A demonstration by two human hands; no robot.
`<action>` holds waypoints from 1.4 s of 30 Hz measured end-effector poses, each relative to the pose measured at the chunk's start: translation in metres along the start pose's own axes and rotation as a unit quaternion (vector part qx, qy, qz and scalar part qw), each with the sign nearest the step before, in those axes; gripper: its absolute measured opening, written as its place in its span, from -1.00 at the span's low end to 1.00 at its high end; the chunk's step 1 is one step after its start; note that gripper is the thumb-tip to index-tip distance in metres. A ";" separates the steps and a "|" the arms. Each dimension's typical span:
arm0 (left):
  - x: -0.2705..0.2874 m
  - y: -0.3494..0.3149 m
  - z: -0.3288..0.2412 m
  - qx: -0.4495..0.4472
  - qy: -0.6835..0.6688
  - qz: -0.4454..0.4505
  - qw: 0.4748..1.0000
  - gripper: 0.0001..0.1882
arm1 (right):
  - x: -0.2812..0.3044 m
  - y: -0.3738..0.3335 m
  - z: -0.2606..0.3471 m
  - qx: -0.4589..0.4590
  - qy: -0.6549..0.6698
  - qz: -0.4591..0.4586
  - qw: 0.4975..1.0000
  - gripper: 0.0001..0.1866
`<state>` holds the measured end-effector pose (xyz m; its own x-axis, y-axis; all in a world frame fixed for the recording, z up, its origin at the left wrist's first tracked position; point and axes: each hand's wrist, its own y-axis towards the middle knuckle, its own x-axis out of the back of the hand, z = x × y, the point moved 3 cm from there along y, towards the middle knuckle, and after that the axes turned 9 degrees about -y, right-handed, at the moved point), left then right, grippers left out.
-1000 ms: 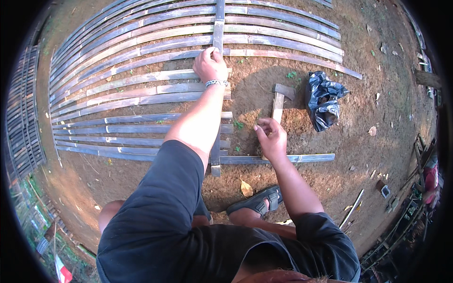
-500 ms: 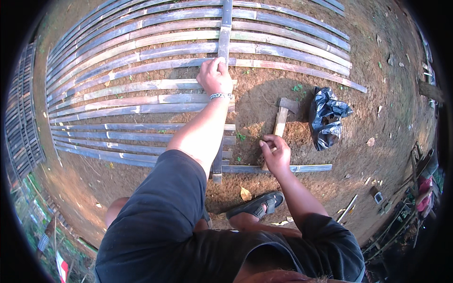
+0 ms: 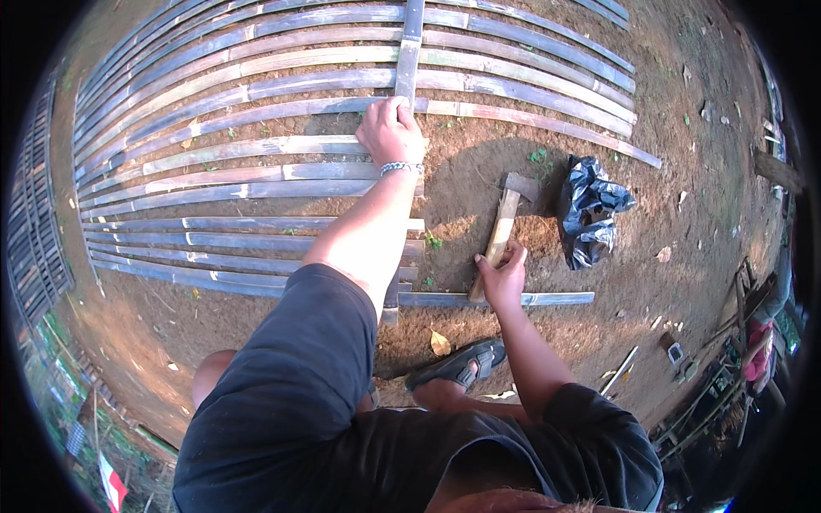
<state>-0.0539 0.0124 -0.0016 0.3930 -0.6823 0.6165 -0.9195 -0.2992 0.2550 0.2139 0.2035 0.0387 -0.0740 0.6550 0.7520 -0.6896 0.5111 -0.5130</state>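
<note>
My left hand (image 3: 392, 132) is closed around the upright bamboo crosspiece (image 3: 408, 68), which lies across a row of long split-bamboo slats (image 3: 282, 86). Lower down on the right, my right hand (image 3: 505, 278) grips the wooden handle of a hatchet (image 3: 499, 237), thumb on one side and fingers on the other. The hatchet lies with its dark metal head pointing away from me, and its handle end reaches over a single bamboo slat (image 3: 547, 299). My left forearm hides part of the lower slats and crosspiece.
A crumpled black plastic bag (image 3: 590, 214) sits on the soil right of the hatchet. My sandalled foot (image 3: 462, 369) is just below the single slat. Sticks and debris (image 3: 727, 368) line the right edge, and a dark slatted panel (image 3: 38, 205) stands at far left.
My right hand has closed on the hatchet handle, where its fingers were loosely curled over it before. My left hand stays on the crosspiece. The view has shifted slightly.
</note>
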 end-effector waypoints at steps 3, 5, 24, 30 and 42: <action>-0.001 0.002 0.001 -0.006 0.005 -0.009 1.000 -0.88 | -0.004 0.008 -0.005 -0.007 -0.036 0.044 0.998 -0.38; -0.001 0.001 -0.001 -0.008 0.001 -0.012 1.000 -0.88 | -0.004 0.005 -0.006 -0.028 0.170 0.095 0.980 -0.44; -0.001 0.001 -0.004 0.003 0.001 0.007 1.000 -0.89 | 0.043 0.024 0.127 0.205 0.005 0.101 0.974 -0.39; 0.003 0.002 -0.002 -0.019 -0.020 -0.013 1.000 -0.86 | 0.031 0.048 0.157 0.278 -0.060 0.077 0.956 -0.42; 0.004 0.002 -0.002 -0.010 -0.032 -0.018 0.999 -0.89 | 0.021 0.081 0.172 0.322 -0.152 0.074 0.932 -0.40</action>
<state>-0.0543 0.0102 0.0023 0.4252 -0.7131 0.5574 -0.9045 -0.3115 0.2915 0.0329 0.1627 0.0842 -0.3361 0.4532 0.8257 -0.9374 -0.0759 -0.3399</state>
